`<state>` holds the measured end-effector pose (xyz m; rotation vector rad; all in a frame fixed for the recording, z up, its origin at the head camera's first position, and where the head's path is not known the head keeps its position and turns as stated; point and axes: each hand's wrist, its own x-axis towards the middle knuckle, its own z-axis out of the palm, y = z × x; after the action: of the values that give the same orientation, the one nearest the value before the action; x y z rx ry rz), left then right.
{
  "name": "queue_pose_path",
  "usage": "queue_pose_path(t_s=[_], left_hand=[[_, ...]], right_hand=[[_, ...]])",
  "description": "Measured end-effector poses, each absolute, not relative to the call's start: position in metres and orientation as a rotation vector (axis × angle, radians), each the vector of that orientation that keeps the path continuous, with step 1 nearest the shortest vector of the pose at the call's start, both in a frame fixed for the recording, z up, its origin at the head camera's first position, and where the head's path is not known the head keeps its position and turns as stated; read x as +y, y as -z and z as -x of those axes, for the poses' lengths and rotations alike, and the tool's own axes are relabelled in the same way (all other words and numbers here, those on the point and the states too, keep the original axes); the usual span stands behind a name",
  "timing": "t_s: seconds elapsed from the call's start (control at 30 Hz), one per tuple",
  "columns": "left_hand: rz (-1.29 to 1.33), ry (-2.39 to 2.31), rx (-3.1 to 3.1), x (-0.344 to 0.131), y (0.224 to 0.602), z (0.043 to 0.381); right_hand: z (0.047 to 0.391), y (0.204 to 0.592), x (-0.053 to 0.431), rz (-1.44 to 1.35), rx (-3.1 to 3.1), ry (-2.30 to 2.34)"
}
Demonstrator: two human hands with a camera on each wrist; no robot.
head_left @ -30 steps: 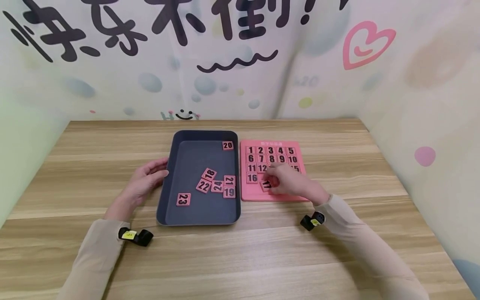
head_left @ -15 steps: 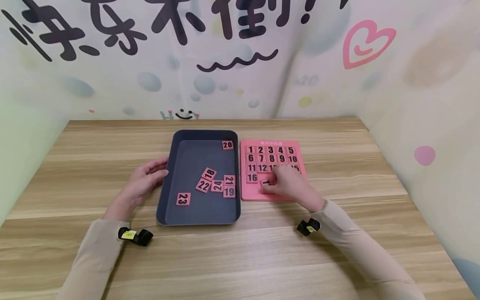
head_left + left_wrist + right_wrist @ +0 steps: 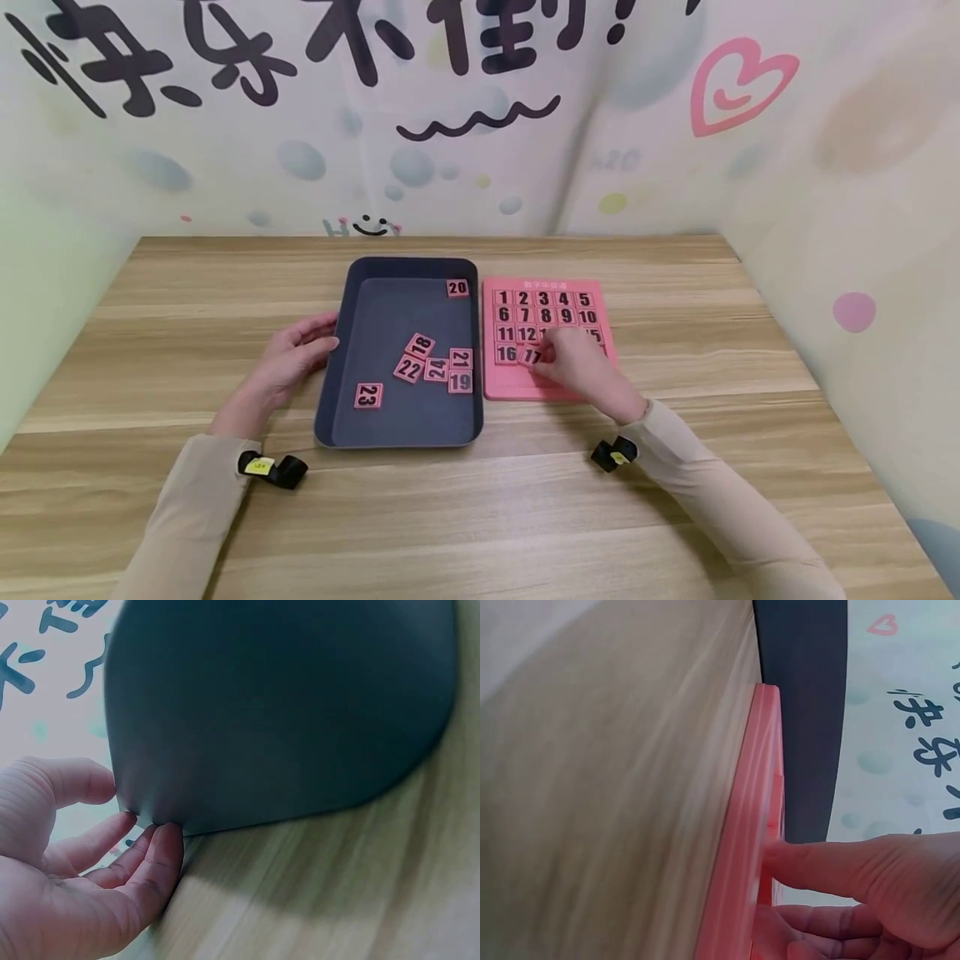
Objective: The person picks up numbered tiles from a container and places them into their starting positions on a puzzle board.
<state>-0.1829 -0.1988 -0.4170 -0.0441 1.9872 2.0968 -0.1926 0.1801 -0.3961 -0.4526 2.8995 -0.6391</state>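
Middle third-row tile (image 3: 543, 333) partly hidden behind the right fingers (image 3: 558, 340)

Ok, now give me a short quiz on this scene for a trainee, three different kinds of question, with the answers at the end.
1. How many numbered tiles lie in the dark tray?
2. True or false: the right hand is holding tile 16.
3. What is the left hand touching? A: the pink board. B: the dark tray. C: tile 23.

Key:
1. Seven.
2. False; it is holding tile 17.
3. B; its fingers meet the outside of the tray's left wall.
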Motion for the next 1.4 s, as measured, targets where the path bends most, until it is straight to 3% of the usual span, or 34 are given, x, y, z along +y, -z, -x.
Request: queue_pose_path(t_s=[0.73,1.07,1.4], left_hand=[[0.032,-2.105,1.979,-0.198,0.415,0.186],[0.044,-2.084,1.995,-0.201,0.417,0.183],[0.031,-2.081,1.995,-0.200,0.417,0.183]], right_hand=[[0.201,0.387,0.180,0.565,2.959,0.705],[0.232,0.365,0.122,1.017,2.610,0.962],[0.259,0.377,0.080,1.146,2.245,0.976]])
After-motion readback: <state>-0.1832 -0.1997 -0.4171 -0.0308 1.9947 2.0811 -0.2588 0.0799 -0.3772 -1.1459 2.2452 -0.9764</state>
